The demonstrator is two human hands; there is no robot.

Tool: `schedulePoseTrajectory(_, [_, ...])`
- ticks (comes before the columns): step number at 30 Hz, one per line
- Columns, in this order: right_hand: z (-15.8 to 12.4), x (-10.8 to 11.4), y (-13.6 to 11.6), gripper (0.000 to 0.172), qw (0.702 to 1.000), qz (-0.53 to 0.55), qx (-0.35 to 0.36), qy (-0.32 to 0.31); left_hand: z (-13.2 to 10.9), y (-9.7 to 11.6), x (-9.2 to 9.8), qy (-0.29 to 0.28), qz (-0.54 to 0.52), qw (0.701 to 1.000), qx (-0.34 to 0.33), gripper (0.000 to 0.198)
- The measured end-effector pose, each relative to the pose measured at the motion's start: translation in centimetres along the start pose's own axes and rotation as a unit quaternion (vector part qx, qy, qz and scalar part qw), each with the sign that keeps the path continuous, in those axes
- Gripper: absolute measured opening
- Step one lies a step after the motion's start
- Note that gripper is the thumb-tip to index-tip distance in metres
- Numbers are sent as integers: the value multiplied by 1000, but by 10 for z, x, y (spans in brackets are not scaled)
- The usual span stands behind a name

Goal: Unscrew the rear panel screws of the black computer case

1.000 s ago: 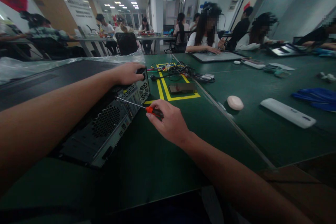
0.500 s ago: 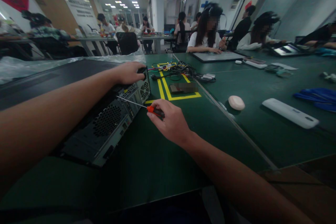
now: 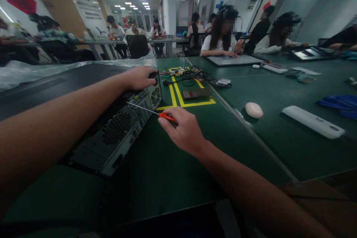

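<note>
A black desktop computer case [image 3: 92, 152] lies on the green table at the left, its metal back panel with round vent grilles turned toward me. My left hand [image 3: 141, 77] grips the far top corner of the case, thumb at the edge beside the fan grille. In my right hand [image 3: 184, 129], the fingers are closed around the orange and black handle of a screwdriver [image 3: 167, 116]. Its long thin shaft points left, and the tip reaches the back panel near its upper edge. Whether the tip sits in a screw is too small to tell.
Behind the case, a bundle of cables [image 3: 198, 74] and a dark flat object [image 3: 192, 94] lie by yellow tape. Farther right are a pale rounded case [image 3: 254, 110], a white oblong device [image 3: 312, 122] and blue cloth [image 3: 340, 105]. Clear plastic sheeting [image 3: 16, 72] is at left. People sit beyond.
The screwdriver handle has turned in my right hand, showing more orange now. My left hand stays on the case. The whole view has shifted slightly.
</note>
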State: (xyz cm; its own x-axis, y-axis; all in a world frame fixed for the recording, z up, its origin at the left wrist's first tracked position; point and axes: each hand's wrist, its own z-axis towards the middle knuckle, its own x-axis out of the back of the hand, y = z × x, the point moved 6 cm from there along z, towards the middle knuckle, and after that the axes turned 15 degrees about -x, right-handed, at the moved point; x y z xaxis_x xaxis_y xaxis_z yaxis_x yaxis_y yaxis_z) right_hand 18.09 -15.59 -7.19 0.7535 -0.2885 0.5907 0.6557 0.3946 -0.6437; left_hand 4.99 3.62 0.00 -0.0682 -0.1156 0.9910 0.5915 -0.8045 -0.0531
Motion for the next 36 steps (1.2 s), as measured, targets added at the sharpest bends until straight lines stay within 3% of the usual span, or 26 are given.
schedulePoseTrajectory(12, [-1, -4, 3, 11, 1000, 10, 1, -7, 1, -2, -2, -3, -2, 1000, -1, 74])
schedulePoseTrajectory(36, [0, -3, 4, 10, 1000, -4, 5, -9, 1, -6, -4, -11, 8, 1000, 2, 73])
